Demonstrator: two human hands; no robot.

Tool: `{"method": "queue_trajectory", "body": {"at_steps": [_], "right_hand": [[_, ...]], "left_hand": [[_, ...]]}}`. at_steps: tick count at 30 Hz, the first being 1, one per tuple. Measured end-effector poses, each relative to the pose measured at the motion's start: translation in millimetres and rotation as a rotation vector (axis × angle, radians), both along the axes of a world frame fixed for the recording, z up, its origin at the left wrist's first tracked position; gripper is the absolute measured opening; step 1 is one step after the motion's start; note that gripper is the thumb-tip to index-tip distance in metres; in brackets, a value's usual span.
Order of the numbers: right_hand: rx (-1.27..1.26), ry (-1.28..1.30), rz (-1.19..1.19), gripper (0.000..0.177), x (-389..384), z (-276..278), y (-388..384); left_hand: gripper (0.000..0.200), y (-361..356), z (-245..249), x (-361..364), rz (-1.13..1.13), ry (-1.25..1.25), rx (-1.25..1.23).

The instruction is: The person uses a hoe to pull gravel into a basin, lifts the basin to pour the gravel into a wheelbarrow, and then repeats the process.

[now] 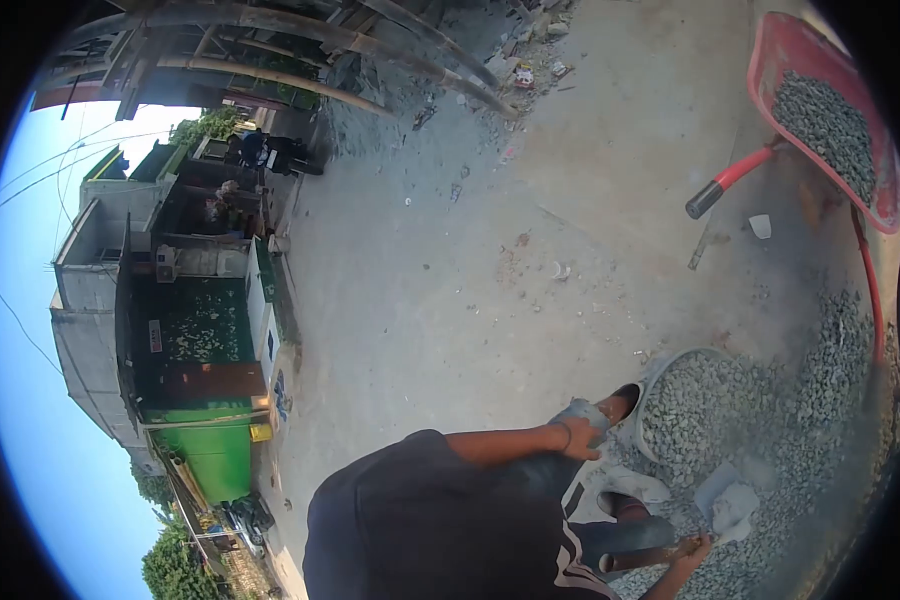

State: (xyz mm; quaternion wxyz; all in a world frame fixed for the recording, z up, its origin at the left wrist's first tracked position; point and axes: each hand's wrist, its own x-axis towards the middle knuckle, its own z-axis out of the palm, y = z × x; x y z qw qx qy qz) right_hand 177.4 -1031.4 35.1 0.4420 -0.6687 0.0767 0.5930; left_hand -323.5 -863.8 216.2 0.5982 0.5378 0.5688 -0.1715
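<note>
In the head view, I see a short, brown-handled tool (642,560) beside the knees, on the body side of the round basin (646,385). The right hand (692,547) curls its fingers round the smooth, rod-like handle, which runs from a blunt end near the knees towards the loose gravel (770,430). The tool's flat, pale blade (712,488) angles off towards the basin, next to a whitish-grey lump (734,507). The left hand (578,438) bends loosely over a blue-grey trouser leg (562,470). Rough, angular stones fill the basin; beyond it, a flared red wheelbarrow (766,100) carries more.
</note>
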Motion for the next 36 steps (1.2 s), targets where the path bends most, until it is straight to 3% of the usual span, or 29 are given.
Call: {"method": "queue_trajectory", "body": {"at_steps": [1, 2, 3, 4, 6, 7, 8, 10, 15, 18, 36], "right_hand": [[0.014, 0.005, 0.001, 0.008, 8, 5, -10], [-0.149, -0.067, 0.054, 0.011, 15, 11, -25], [-0.316, -0.143, 0.107, 0.018, 20, 24, -37], [-0.306, -0.146, 0.107, 0.018, 24, 37, -45], [-0.044, -0.611, 1.006, 0.029, 24, 71, -85], [-0.260, -0.224, 0.181, 0.016, 24, 36, -105], [-0.259, -0.214, 0.139, 0.016, 17, 37, -121], [-0.310, -0.187, 0.299, 0.054, 32, 49, -149], [-0.368, 0.002, 0.439, 0.040, 50, 36, -212], [-0.594, 0.343, 0.606, 0.030, 48, 31, -241], [-0.628, 0.095, 0.796, 0.037, 151, 74, -170]], "left_hand": [[0.066, -16, -1, -4, -0.192, 0.133, -0.040], [0.073, -32, -2, -8, -0.385, 0.269, -0.084], [0.073, -53, -5, -12, -0.386, 0.274, -0.076], [0.081, -72, -8, -11, -0.309, 0.295, -0.133], [0.090, -106, -8, 12, -0.266, 0.309, -0.207], [0.094, -107, -5, 16, -0.327, 0.334, -0.211], [0.098, -104, -4, 19, -0.384, 0.360, -0.209], [0.095, -107, -6, 32, -0.410, 0.378, -0.211], [0.095, -110, -13, 36, -0.434, 0.381, -0.196], [0.095, -108, -7, 50, -0.468, 0.403, -0.188], [0.091, -128, -12, 68, -0.303, 0.411, -0.163]]}}
